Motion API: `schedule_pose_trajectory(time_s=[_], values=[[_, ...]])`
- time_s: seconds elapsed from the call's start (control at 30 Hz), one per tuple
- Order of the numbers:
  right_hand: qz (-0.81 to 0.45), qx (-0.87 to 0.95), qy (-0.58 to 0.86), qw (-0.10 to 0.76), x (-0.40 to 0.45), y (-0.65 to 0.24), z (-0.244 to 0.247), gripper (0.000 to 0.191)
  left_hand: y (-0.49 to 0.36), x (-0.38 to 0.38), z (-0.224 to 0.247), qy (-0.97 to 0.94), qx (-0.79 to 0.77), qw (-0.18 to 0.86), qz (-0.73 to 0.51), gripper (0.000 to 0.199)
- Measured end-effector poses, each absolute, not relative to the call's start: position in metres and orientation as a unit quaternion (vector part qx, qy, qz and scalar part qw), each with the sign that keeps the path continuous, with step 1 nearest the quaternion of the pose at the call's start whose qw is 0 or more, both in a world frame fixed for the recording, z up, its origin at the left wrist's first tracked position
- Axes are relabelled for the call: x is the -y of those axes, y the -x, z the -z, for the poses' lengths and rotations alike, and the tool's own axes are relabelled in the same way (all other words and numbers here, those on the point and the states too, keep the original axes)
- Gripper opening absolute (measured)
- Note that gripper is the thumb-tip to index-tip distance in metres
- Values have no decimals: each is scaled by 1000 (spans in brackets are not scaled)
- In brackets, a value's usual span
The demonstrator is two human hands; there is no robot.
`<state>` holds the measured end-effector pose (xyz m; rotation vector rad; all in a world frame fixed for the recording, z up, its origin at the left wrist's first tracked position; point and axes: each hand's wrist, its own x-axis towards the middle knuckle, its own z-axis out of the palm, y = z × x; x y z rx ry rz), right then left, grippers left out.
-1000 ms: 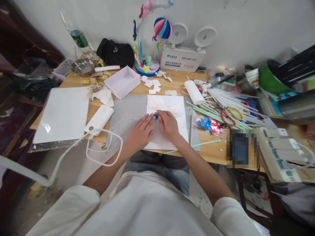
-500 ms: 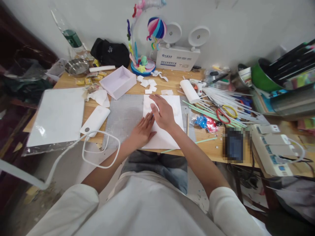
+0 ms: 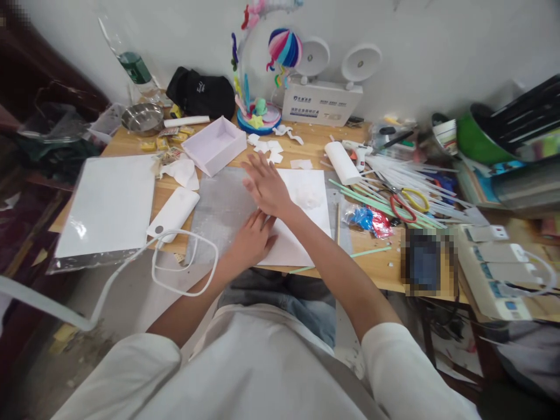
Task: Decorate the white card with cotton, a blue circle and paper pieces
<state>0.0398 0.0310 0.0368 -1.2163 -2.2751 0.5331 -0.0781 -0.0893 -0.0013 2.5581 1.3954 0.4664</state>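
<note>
A white sheet of paper (image 3: pixel 284 248) lies on the grey mat (image 3: pixel 219 198) in front of me. On its upper right part sits a pale, whitish patch or lump (image 3: pixel 308 195); what it is made of I cannot make out. My left hand (image 3: pixel 252 238) rests flat along the sheet's left edge, fingers extended. Just beyond it, my right hand (image 3: pixel 268 186) is over the sheet's upper left edge and the mat, its fingers stretched out and holding nothing visible. Its wrist side overlaps my left fingertips in this view, and whether they touch I cannot tell.
Behind are an open pale box (image 3: pixel 215 146), paper scraps (image 3: pixel 275 147) and a colourful ornament (image 3: pixel 260 119). To the right lie a white roll (image 3: pixel 342 163), a glue gun (image 3: pixel 359 150), scissors (image 3: pixel 402 207), many sticks and a power strip (image 3: pixel 490 256). A white device (image 3: pixel 175 213) with a cable lies left.
My right hand has moved left from the middle of the sheet toward its left edge, uncovering the whitish patch. My left hand stays by the sheet's edge. The view has shifted slightly.
</note>
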Motion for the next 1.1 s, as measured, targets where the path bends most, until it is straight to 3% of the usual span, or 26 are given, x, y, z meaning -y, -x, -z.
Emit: schedule_pose_trajectory(time_s=[0.13, 0.73, 1.1], values=[[-147, 861, 456, 172, -23, -29, -28, 69, 86, 101, 5, -864, -471, 78, -158, 46], [-112, 878, 450, 123, -13, -20, -19, 72, 86, 131, 14, -877, -443, 18, -182, 39], [-116, 881, 438, 135, -7, -26, -11, 70, 86, 132, 16, -870, -454, 17, -191, 39]])
